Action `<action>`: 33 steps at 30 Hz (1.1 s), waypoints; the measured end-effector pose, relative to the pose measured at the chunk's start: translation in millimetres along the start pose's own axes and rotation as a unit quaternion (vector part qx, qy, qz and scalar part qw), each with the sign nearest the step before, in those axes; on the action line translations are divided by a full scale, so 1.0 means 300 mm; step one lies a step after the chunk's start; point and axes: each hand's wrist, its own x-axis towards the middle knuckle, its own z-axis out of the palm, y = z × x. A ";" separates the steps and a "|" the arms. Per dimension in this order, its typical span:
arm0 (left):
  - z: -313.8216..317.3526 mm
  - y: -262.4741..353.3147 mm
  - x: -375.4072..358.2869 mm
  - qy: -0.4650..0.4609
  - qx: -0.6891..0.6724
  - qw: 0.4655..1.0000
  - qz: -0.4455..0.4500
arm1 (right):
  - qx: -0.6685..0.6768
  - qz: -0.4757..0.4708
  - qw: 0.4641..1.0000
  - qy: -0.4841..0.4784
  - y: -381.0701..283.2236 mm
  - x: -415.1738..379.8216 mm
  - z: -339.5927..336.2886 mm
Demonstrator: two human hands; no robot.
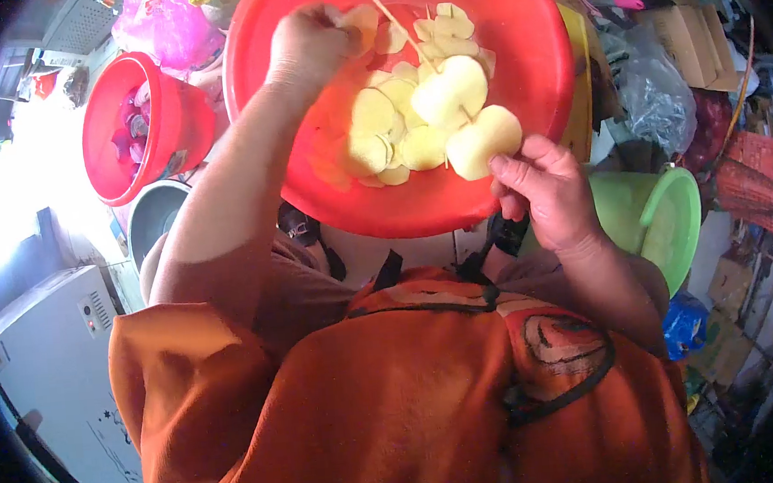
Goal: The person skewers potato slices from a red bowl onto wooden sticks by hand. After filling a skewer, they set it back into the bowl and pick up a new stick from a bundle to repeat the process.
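My right hand [546,188] pinches the edge of a round pale-yellow slice [484,142] at the lower end of a thin wooden skewer [395,25]. Another round slice [450,92] sits on the same skewer just above it. My left hand [315,43] is over the upper left of the large red basin [535,57], its fingers closed on a thin pale slice [361,27]. Beneath both hands, many loose slices [375,112] lie in a pile on the basin's floor.
A smaller red bucket [186,121] with purple pieces stands at the left, above a grey basin [144,215]. A green bucket [676,228] lies at the right, near plastic bags [652,93] and a cardboard box [698,44]. A white appliance [51,359] is at lower left.
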 end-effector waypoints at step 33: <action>-0.143 0.071 -0.094 -0.003 -0.315 0.949 0.013 | -0.022 0.021 0.999 -0.039 -0.005 -0.008 0.032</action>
